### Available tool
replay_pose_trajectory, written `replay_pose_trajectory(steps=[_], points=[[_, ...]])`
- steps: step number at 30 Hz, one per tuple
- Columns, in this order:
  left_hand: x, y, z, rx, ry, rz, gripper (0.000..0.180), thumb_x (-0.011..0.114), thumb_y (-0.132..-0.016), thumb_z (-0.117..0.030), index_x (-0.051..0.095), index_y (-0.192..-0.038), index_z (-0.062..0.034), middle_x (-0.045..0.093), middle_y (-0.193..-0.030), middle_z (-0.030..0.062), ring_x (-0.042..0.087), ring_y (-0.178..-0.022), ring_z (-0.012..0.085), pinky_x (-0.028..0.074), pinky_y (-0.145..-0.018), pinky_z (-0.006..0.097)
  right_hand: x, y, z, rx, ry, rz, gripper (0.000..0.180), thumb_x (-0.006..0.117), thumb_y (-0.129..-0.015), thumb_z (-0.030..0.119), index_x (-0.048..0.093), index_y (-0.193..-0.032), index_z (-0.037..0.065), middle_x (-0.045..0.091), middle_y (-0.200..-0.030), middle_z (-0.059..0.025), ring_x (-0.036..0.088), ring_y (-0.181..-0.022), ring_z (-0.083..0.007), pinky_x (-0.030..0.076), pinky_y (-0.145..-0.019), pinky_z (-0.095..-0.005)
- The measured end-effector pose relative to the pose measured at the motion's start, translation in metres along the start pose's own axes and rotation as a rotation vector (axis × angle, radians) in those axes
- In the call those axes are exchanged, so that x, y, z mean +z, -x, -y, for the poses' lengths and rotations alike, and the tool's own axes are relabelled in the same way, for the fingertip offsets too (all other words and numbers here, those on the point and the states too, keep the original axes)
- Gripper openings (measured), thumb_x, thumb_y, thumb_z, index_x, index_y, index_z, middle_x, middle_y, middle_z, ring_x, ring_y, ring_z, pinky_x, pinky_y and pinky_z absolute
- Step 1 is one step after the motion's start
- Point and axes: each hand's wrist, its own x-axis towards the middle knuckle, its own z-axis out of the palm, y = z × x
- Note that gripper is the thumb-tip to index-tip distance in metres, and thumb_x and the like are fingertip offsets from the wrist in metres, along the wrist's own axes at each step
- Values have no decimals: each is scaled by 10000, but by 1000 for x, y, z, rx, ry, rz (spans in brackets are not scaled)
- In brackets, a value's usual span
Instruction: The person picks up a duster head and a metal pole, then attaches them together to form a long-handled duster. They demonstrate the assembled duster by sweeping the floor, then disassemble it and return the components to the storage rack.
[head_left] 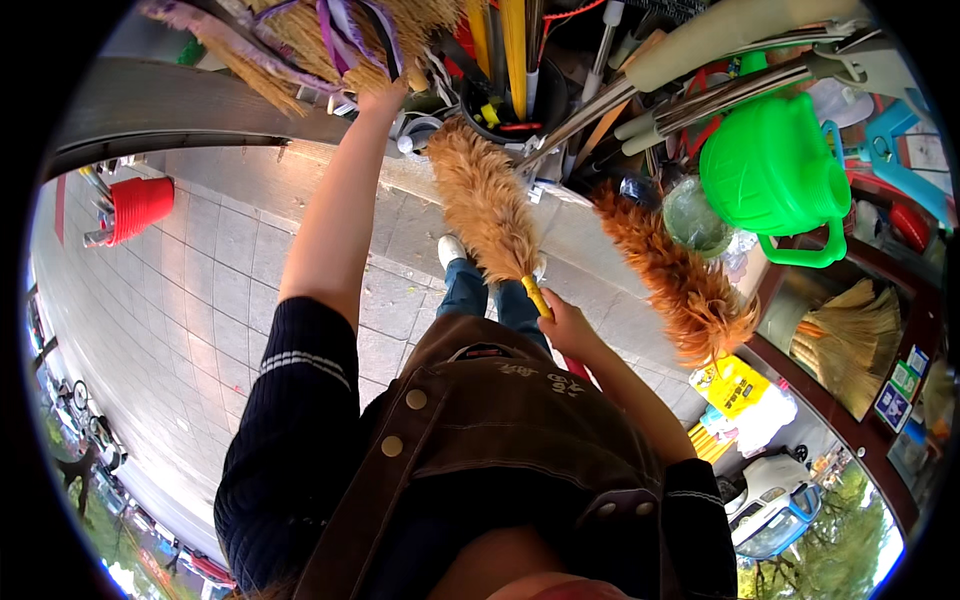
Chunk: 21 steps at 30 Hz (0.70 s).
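My right hand (568, 328) is closed around the handle of a tan feather duster (485, 200), whose fluffy head points up and away from me. My left arm stretches forward to a bundle of straw brooms (300, 45) tied with purple ribbon. My left hand (382, 98) is at the lower end of that straw, and its fingers are hidden there. To the right of the tan duster, a reddish-brown feather duster (680, 280) leans slantwise beside the crowded goods.
A black bucket (550, 95) holds several long-handled tools. To the right are a green watering can (765, 165), metal poles (690, 105) and a glass-fronted cabinet (770, 365). A red bucket (142, 210) stands left on the paving (225, 260). A white vehicle (770, 500) is beyond.
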Motion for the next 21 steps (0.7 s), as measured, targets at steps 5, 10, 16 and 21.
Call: replay_pose_trajectory(steps=[5, 10, 16, 21], points=[[-55, 45, -49, -51, 164, 60, 322, 669, -798, -217, 590, -1056, -41, 606, -1049, 88, 551, -985, 225, 410, -892, 327, -5, 2, -12, 112, -8, 24, 524, 533, -767, 161, 420, -1251, -7, 622, -854, -232, 620, -755, -345, 478, -689, -380], [-85, 55, -49, -170, 168, 139, 498, 693, -782, -247, 510, -1172, 3, 556, -1152, 87, 492, -1064, 206, 373, -918, 308, -9, 2, -9, 138, -69, 61, 516, 536, -777, 176, 417, -1224, -54, 575, -991, -296, 563, -943, -417, 456, -813, -433], [-42, 47, 0, -123, 335, -23, 542, 654, -803, -309, 475, -1229, -27, 528, -1209, 100, 482, -1089, 235, 366, -941, 361, -11, -26, -14, 77, -53, 91, 513, 546, -776, 172, 415, -1217, -55, 579, -958, -298, 566, -925, -419, 460, -798, -431], [16, 6, 31, 95, -818, 135, 519, 540, -838, -383, 484, -1211, -26, 514, -1199, 168, 470, -1110, 314, 372, -935, 392, -1, -16, -26, 31, -40, 38, 527, 553, -775, 172, 407, -1229, -52, 580, -950, -300, 570, -912, -417, 462, -779, -443]])
